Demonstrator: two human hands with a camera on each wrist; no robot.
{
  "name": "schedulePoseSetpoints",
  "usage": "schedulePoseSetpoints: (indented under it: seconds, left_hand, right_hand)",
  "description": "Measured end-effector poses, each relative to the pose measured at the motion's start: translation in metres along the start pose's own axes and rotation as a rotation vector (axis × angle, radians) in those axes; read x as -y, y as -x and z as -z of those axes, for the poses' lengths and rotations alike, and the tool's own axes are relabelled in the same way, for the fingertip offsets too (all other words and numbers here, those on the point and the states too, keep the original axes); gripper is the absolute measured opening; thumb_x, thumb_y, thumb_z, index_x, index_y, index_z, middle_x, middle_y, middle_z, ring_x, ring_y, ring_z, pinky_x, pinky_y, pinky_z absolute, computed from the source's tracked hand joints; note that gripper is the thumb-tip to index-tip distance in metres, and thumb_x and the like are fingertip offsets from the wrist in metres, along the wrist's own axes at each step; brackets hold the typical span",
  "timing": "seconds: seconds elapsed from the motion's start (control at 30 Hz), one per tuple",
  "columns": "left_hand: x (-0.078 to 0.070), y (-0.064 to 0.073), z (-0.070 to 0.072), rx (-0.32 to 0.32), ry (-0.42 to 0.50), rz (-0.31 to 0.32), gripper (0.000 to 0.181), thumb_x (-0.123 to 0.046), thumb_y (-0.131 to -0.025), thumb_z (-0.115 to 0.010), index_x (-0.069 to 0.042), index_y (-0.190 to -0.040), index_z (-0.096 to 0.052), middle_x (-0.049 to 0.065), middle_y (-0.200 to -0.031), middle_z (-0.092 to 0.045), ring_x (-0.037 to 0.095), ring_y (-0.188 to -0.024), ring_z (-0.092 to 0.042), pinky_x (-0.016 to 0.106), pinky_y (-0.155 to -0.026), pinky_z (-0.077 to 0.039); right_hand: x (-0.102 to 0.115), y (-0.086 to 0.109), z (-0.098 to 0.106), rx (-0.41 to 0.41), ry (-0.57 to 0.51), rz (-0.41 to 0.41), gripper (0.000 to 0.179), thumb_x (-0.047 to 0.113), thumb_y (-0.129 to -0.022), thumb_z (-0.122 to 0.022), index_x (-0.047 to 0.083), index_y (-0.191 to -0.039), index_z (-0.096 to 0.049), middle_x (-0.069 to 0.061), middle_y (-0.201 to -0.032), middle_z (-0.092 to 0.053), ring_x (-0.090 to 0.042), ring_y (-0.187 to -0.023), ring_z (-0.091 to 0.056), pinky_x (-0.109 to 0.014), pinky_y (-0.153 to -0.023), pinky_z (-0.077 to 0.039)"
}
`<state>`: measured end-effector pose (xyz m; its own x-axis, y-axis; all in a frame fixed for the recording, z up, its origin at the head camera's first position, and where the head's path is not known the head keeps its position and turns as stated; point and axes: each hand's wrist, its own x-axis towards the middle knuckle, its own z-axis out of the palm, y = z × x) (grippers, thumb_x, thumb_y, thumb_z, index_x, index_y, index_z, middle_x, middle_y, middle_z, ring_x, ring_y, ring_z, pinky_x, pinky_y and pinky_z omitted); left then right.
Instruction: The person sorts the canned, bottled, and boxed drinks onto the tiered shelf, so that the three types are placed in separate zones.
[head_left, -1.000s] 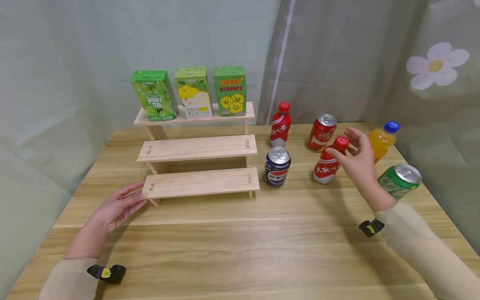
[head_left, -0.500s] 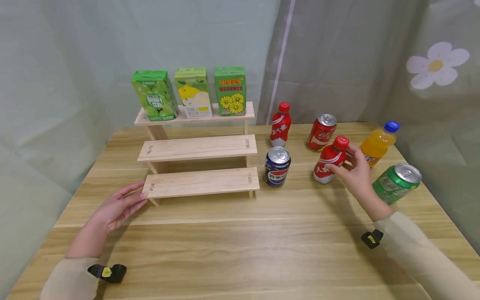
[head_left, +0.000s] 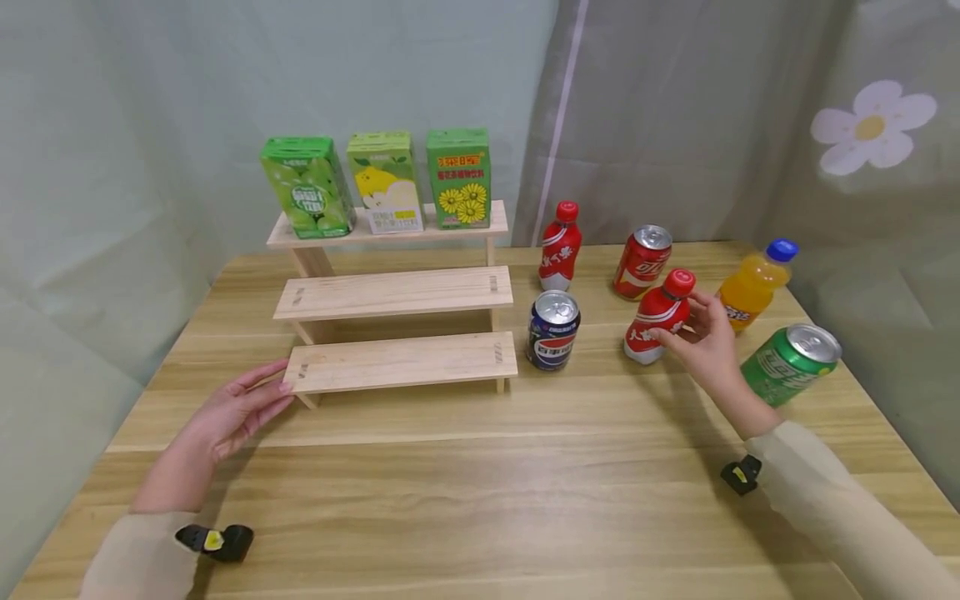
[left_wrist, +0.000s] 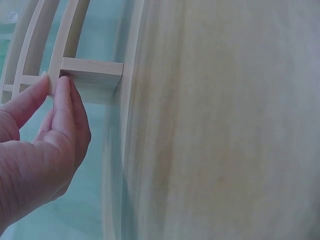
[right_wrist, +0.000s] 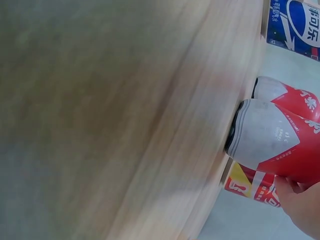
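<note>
From above, the head view looks forward and down over the bench (head_left: 480,500). Both wrist views sit close, turned sideways: the left faces the end of the three-tier wooden shelf (head_left: 401,362), the right the nearer red-capped bottle (head_left: 660,312)'s base; the head view shares both.

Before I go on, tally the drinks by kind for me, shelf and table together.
Cartons: 3 (grape carton, yellow-fruit carton, flower carton)
Bottles: 3 (back red bottle, front red bottle, orange bottle)
Cans: 3 (dark blue can, red can, green can)
Total: 9
</note>
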<state>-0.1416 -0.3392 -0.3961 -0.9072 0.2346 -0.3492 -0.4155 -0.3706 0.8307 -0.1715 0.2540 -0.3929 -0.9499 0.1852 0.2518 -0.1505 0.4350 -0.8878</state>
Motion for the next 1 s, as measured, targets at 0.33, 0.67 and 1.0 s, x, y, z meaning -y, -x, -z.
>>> schedulePoseSetpoints:
  seconds: [0.33, 0.67, 1.0]
  left_hand:
    - [-0.002, 0.001, 0.001, -0.013, -0.012, -0.003, 0.035, 0.007, -0.092, -0.055, -0.021, -0.101, -0.073, -0.001, -0.097, -0.068, 0.014, -0.09, -0.069, 0.022, -0.084, -0.058]
    - [0.0, -0.003, -0.003, 0.027, -0.022, -0.015, 0.036, 0.008, -0.092, -0.054, -0.021, -0.102, -0.072, -0.002, -0.099, -0.068, 0.014, -0.091, -0.068, 0.021, -0.085, -0.058]
    - [0.002, 0.001, 0.0, 0.029, -0.056, -0.031, 0.037, 0.008, -0.093, -0.053, -0.024, -0.103, -0.071, -0.003, -0.1, -0.067, 0.011, -0.091, -0.068, 0.021, -0.085, -0.058]
  right_hand:
    - [0.004, -0.009, 0.001, 0.079, 0.066, -0.039, 0.066, 0.013, -0.085, -0.072, 0.001, -0.141, -0.038, -0.022, -0.135, -0.049, 0.0, -0.101, -0.052, -0.004, -0.085, -0.049]
    - [0.007, -0.008, 0.007, 0.039, 0.118, -0.124, 0.069, 0.023, -0.085, -0.073, 0.002, -0.142, -0.039, -0.021, -0.135, -0.05, -0.033, -0.118, -0.052, -0.006, -0.085, -0.051]
    - [0.041, -0.018, 0.012, 0.019, 0.136, -0.124, 0.073, 0.03, -0.085, -0.072, 0.009, -0.145, -0.036, -0.017, -0.139, -0.048, -0.033, -0.124, -0.05, -0.029, -0.1, -0.051]
